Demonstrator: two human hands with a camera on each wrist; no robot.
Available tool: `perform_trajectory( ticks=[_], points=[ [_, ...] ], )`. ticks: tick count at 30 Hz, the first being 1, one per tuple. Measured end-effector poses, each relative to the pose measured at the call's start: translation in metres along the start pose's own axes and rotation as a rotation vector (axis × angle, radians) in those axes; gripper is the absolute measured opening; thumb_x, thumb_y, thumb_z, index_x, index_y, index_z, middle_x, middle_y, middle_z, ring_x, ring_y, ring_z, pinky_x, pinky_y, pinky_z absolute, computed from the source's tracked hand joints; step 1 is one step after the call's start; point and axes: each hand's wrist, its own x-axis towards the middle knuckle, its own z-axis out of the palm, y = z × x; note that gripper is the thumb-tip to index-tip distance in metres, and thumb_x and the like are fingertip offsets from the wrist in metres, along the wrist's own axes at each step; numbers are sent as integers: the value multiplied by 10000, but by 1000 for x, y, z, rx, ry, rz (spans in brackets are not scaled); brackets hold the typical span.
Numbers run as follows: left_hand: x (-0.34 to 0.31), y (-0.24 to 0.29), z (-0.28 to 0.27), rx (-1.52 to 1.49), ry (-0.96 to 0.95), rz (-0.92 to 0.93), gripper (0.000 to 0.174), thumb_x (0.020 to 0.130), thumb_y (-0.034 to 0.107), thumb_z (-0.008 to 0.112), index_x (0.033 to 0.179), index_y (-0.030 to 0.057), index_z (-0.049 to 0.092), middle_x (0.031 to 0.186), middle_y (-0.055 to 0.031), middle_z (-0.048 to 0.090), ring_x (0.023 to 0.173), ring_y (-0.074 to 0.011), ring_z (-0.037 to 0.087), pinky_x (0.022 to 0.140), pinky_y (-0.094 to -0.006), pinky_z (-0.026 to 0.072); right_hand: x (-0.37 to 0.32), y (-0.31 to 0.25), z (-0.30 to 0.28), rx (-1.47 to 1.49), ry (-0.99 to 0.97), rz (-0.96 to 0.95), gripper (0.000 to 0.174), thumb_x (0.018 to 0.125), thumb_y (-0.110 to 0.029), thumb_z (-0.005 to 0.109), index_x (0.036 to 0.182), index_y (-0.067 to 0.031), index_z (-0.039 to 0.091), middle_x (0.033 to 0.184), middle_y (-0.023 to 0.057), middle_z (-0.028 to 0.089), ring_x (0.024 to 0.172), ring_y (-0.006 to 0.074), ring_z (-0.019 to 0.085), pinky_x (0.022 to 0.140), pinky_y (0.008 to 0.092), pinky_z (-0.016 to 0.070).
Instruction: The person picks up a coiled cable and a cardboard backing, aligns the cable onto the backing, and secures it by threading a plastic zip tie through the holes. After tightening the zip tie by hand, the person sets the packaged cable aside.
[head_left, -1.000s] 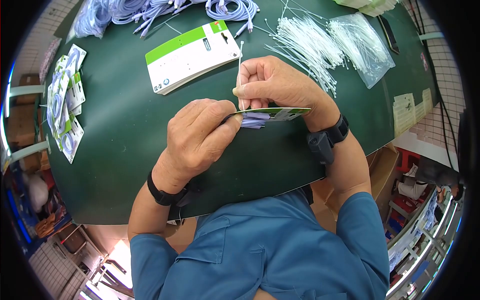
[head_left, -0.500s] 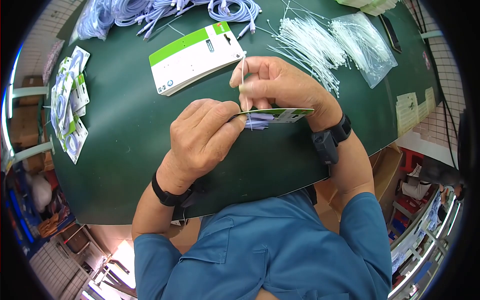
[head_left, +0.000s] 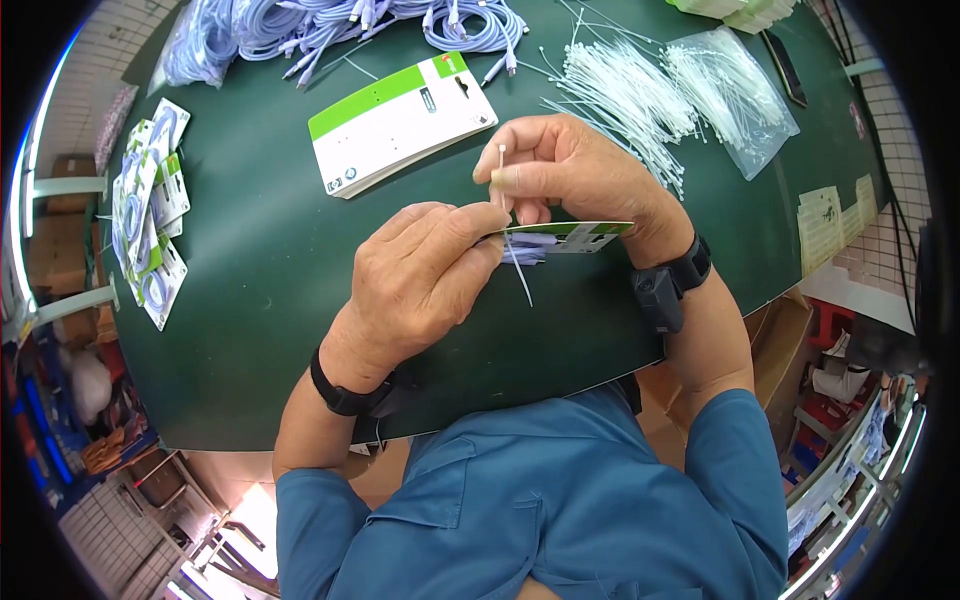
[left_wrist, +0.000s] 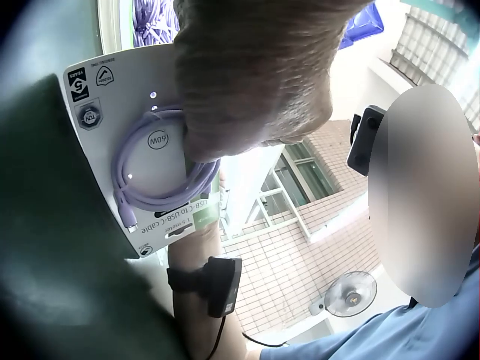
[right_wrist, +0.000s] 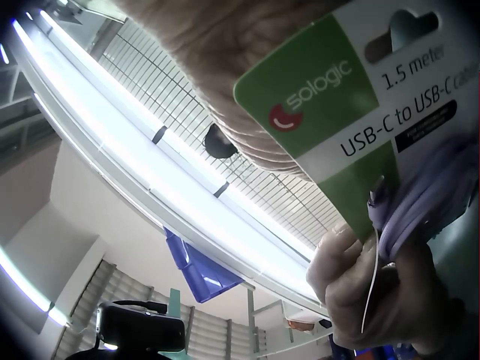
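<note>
My left hand [head_left: 425, 275] pinches the edge of a green and white card [head_left: 590, 236] that carries a coiled lilac cable [head_left: 525, 250]. Lettering on the card [left_wrist: 97, 150] and the round coil [left_wrist: 124, 169] face the left wrist view. A white cable tie [head_left: 523, 284] passes through the card, its thin tail hanging on the cable side. Behind the card, my right hand [head_left: 590, 175] pinches the tie's head end between thumb and fingers. In the right wrist view the tie's tail [right_wrist: 370, 289] hangs beside the cable, near the left hand's fingers [right_wrist: 341, 277].
A stack of cards [head_left: 400, 125] lies beyond the hands. Loose cable ties [head_left: 625, 95] and a bag of ties [head_left: 735, 100] are at the back right. Lilac cables [head_left: 280, 30] lie at the back left, and finished cards with cables [head_left: 150, 210] at the far left.
The tie has slid down through the card: its head end stands lower behind, and a longer tail sticks out on the cable side. The right hand stays behind the card.
</note>
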Motion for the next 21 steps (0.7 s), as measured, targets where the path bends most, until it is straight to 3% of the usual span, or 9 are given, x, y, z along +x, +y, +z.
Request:
perform_trajectory(
  ticks=[6, 10, 14, 18, 21],
  points=[
    [0, 0, -1, -29, -34, -10, 245, 689, -42, 837, 873, 1, 681, 1025, -120, 762, 779, -249, 723, 665, -336, 580, -5, -13, -4, 18, 13, 160, 173, 994, -97, 725, 1110, 24, 767, 894, 46, 756, 789, 61, 673, 711, 205, 539],
    [-1, -4, 1, -1, -30, 31, 161, 743, 3, 765, 861, -9, 655, 1005, -97, 709, 740, -211, 670, 655, -330, 549, -4, -9, -8, -161, -103, 92, 181, 1006, -124, 736, 1092, 31, 766, 899, 37, 754, 785, 49, 670, 703, 188, 533],
    [-2, -3, 0, -28, -43, 0, 234, 710, -46, 828, 875, 4, 669, 1005, -113, 757, 750, -243, 706, 641, -336, 565, -2, 1, -8, -84, -116, 56, 212, 994, -128, 751, 1131, 33, 754, 939, 33, 757, 788, 48, 662, 707, 199, 533],
    [-2, -3, 5, -37, 28, -3, 159, 750, 3, 756, 849, 24, 633, 970, -63, 703, 730, -207, 658, 635, -335, 531, 1, 4, -5, -35, -98, 66, 242, 983, -96, 743, 1191, 29, 734, 977, 22, 752, 779, 54, 649, 705, 225, 535],
    [-4, -5, 3, -66, 9, -34, 179, 738, 7, 770, 855, 41, 640, 978, -50, 714, 737, -206, 669, 642, -340, 536, 2, 4, -3, -53, -91, 103, 260, 979, -77, 741, 1215, 29, 721, 978, 19, 748, 788, 59, 653, 722, 230, 539]
  ],
)
